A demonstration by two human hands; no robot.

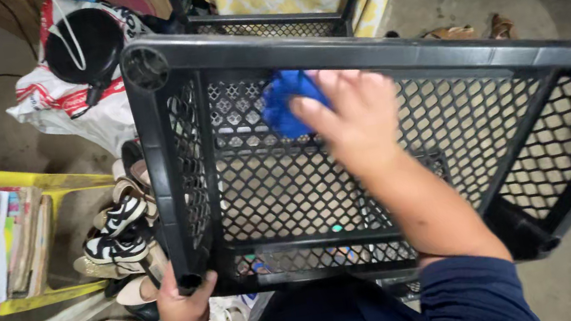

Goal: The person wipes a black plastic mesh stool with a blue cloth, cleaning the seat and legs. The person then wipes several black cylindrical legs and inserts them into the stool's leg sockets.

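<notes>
Clenched around one corner leg, the left hand (185, 313) steadies the black plastic mesh shelf (391, 160), tipped on its side over the person's lap, while the right hand (355, 123) presses a bunched blue cloth (288, 103) against the lattice. It looks light and stiff (the thin mesh likely flexes) — best gripped by the solid frame or legs — above the shoes (117, 242) on the floor.

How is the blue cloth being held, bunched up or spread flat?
Bunched up. The blue cloth is a crumpled wad under the right hand, pressed against the black mesh shelf, which the left hand grips by a corner.
</notes>
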